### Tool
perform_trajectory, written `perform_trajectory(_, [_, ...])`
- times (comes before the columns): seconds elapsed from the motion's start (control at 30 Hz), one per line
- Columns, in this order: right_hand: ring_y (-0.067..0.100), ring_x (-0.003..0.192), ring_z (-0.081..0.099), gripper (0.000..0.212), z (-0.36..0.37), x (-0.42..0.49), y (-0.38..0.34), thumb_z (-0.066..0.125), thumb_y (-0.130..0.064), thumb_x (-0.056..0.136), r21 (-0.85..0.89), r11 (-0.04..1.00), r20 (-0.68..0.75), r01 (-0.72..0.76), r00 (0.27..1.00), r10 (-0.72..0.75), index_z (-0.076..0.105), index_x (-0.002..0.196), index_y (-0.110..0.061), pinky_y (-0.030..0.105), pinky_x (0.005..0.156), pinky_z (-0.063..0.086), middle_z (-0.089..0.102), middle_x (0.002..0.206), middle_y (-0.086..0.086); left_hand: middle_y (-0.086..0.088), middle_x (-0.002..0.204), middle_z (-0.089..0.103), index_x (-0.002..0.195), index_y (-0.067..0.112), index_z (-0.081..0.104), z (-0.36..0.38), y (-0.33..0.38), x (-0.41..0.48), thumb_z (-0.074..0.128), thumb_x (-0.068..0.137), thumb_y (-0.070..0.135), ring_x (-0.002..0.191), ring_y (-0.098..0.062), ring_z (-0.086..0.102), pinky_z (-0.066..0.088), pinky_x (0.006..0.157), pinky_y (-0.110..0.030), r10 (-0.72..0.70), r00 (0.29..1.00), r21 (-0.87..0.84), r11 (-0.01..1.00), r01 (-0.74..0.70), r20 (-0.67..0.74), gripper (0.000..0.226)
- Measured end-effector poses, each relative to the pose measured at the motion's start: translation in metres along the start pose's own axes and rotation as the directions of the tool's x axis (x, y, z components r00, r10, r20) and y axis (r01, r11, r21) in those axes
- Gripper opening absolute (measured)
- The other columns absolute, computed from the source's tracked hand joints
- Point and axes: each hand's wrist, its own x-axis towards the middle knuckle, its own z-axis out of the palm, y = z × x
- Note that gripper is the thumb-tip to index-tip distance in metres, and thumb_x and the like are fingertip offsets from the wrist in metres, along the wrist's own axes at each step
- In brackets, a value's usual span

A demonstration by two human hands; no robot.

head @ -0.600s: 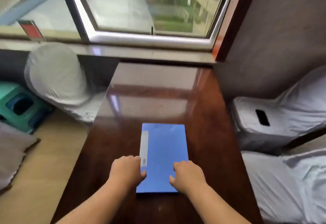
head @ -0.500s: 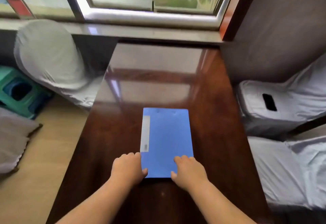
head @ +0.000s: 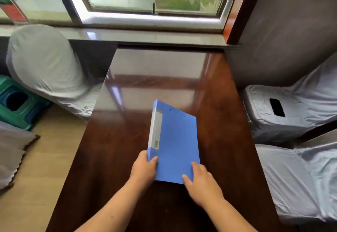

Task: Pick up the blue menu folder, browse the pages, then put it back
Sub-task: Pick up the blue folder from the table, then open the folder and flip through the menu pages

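glossy dark wooden table [head: 218, 140] under tilted blue folder [head: 178, 146].

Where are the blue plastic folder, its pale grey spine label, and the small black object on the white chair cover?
Blue plastic folder [head: 179, 146], head view, middle of the front cover.
Pale grey spine label [head: 157, 127], head view, middle of the strip.
Small black object [head: 277, 107], head view, its centre, on the white chair cover [head: 291, 122].

Folder [head: 177, 144] blue, spine label [head: 156, 128] grey-white; table [head: 116, 140] dark red-brown; chair covers [head: 295, 111] white.
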Motion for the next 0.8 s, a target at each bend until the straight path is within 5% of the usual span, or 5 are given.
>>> perform_trajectory(0.1, [0.035, 0.125, 0.064, 0.064, -0.054, 0.003, -0.004, 0.054, -0.047, 0.104, 0.42, 0.896, -0.022, -0.146, 0.985, 0.17, 0.038, 0.156, -0.013, 0.046, 0.1, 0.054, 0.059, 0.148, 0.013, 0.006, 0.102, 0.072, 0.107, 0.032, 0.057, -0.026, 0.05, -0.01, 0.06, 0.1, 0.028, 0.083, -0.01, 0.069, 0.051, 0.053, -0.017, 0.138, 0.99, -0.102, 0.985, -0.139, -0.017, 0.009])
perform_trajectory(0.23, [0.027, 0.08, 0.082, 0.024, -0.154, -0.007, -0.024, 0.053, -0.011, 0.108, 0.861, 0.507, -0.055, 0.034, 0.998, 0.028, 0.064, 0.129, -0.005, 0.034, 0.056, 0.062, 0.084, 0.101, 0.012, -0.014, 0.115, 0.076, 0.113, 0.018, 0.064, -0.08, 0.135, -0.035, 0.063, 0.101, 0.016, 0.102, -0.032, 0.074, 0.059, 0.093, -0.058, 0.276, 0.959, -0.296, 0.913, -0.281, -0.06, 0.012])
perform_trajectory(0.33, [0.033, 0.088, 0.082, 0.02, -0.24, -0.039, -0.058, 0.053, -0.011, 0.109, 0.888, 0.37, -0.249, 0.273, 0.962, -0.111, 0.065, 0.124, -0.013, 0.034, 0.05, 0.062, 0.083, 0.11, 0.01, -0.01, 0.112, 0.078, 0.114, 0.027, 0.065, -0.131, 0.204, -0.071, 0.068, 0.098, 0.016, 0.101, -0.035, 0.075, 0.058, 0.09, -0.066, 0.422, 0.895, -0.355, 0.822, -0.446, -0.147, 0.02])
perform_trajectory(0.57, [0.038, 0.098, 0.079, 0.024, -0.366, -0.137, -0.135, 0.049, -0.012, 0.11, 0.712, 0.285, -0.578, 0.642, 0.766, -0.282, 0.058, 0.132, -0.018, 0.056, 0.079, 0.066, 0.08, 0.115, 0.011, -0.004, 0.129, 0.046, 0.158, 0.047, 0.0, -0.213, 0.305, -0.187, 0.063, 0.038, 0.101, 0.112, -0.033, 0.066, 0.053, 0.087, -0.043, 0.712, 0.647, 0.433, 0.691, -0.578, -0.272, 0.146])
perform_trajectory(0.8, [0.043, 0.082, 0.08, 0.026, -0.394, -0.191, -0.139, 0.049, -0.014, 0.111, 0.694, 0.216, -0.614, 0.687, 0.722, -0.319, 0.054, 0.134, -0.025, 0.042, 0.057, 0.065, 0.076, 0.116, 0.021, -0.007, 0.129, 0.049, 0.16, 0.039, -0.008, -0.231, 0.309, -0.224, 0.039, 0.027, 0.111, 0.115, -0.036, 0.066, 0.055, 0.091, -0.049, 0.834, 0.483, 0.547, 0.544, -0.636, -0.268, 0.158])
